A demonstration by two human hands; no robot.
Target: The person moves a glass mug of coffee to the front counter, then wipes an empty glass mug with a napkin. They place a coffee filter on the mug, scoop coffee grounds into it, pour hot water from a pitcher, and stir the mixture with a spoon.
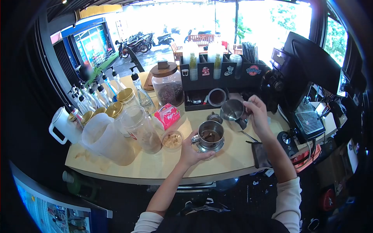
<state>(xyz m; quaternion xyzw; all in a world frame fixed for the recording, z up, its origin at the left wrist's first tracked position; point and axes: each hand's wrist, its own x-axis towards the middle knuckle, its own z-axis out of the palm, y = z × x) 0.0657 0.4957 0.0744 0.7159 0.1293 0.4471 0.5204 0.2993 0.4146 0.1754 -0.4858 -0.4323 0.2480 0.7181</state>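
My left hand is closed around a metal drip coffee filter, near the counter's front edge. Dark brown liquid with wet grounds shows inside the filter, and a wide metal rim spreads beneath it. My right hand grips the handle of a small steel pitcher, held up behind and to the right of the filter. The pitcher's contents are hard to make out. Between them lies a small round metal piece. A spoon rests to the right, and a clear cup with tan residue stands left of the filter.
On the left crowd a large plastic jug, a clear jar and several pump bottles. A pink tissue pack and a wooden-lidded bean jar stand behind. A black cup organiser lines the back; a dark machine is right.
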